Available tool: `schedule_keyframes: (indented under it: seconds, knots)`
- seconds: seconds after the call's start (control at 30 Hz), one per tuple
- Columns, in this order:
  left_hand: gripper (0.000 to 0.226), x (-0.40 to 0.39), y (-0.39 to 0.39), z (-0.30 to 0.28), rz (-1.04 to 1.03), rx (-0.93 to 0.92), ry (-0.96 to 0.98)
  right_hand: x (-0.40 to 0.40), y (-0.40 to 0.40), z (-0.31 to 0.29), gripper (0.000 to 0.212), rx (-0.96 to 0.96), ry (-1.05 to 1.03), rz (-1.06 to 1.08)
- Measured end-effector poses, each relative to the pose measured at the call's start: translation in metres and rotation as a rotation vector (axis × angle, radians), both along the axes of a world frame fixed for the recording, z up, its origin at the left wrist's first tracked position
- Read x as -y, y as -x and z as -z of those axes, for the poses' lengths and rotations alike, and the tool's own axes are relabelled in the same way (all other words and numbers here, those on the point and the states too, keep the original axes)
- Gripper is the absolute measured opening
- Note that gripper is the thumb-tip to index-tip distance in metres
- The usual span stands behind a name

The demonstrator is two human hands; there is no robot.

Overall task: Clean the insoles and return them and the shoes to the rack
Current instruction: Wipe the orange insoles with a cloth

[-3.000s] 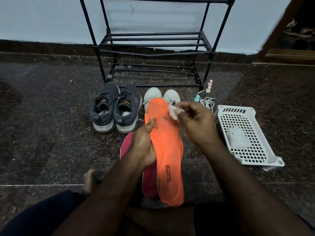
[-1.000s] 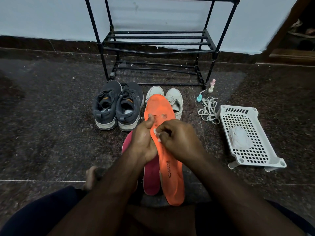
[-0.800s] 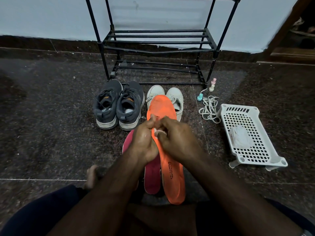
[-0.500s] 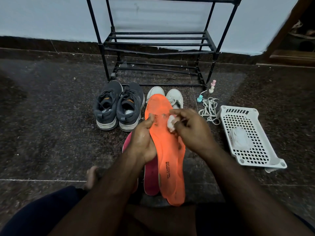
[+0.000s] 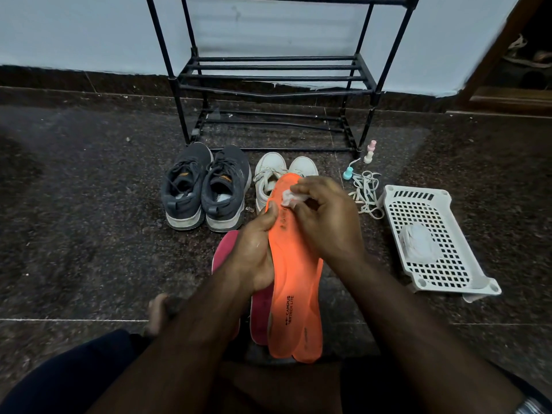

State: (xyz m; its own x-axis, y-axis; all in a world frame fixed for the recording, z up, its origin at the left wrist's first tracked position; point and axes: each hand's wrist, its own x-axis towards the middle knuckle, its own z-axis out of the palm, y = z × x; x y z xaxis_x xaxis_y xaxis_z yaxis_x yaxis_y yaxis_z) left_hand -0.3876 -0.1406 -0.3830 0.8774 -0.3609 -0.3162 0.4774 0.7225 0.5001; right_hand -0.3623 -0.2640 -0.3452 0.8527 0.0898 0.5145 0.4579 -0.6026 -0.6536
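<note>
Up toward the toe goes the right hand (image 5: 324,218) since a moment ago, its fingers pinching a small white wipe (image 5: 289,199) and pressing it on the orange insole (image 5: 294,282). The left hand (image 5: 254,255) grips the insole's left edge, thumb on top. Two pink insoles (image 5: 260,312) lie under it on the dark floor (image 5: 89,234). Grey sneakers (image 5: 206,186) and white sneakers (image 5: 273,174) sit side by side in front of the black shoe rack (image 5: 268,76). White laces (image 5: 366,189) lie beside a white plastic basket (image 5: 418,204) with a crumpled white thing inside.
</note>
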Motion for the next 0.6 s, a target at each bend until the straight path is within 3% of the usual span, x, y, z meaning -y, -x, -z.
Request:
schedule_keyframes:
  seconds: [0.23, 0.43, 0.6]
  knots:
    - [0.058, 0.000, -0.003, 0.002, -0.015, -0.031, -0.042, -0.009, 0.013, 0.009, 0.013, -0.011, 0.228, -0.070]
    - [0.058, 0.001, 0.000, 0.002, -0.004, -0.029, -0.035, 0.006, -0.007, 0.000, 0.017, 0.013, 0.126, 0.090]
    - [0.047, -0.002, -0.003, -0.001, -0.037, -0.019, -0.027, -0.010, 0.011, 0.009, 0.014, -0.061, 0.211, -0.074]
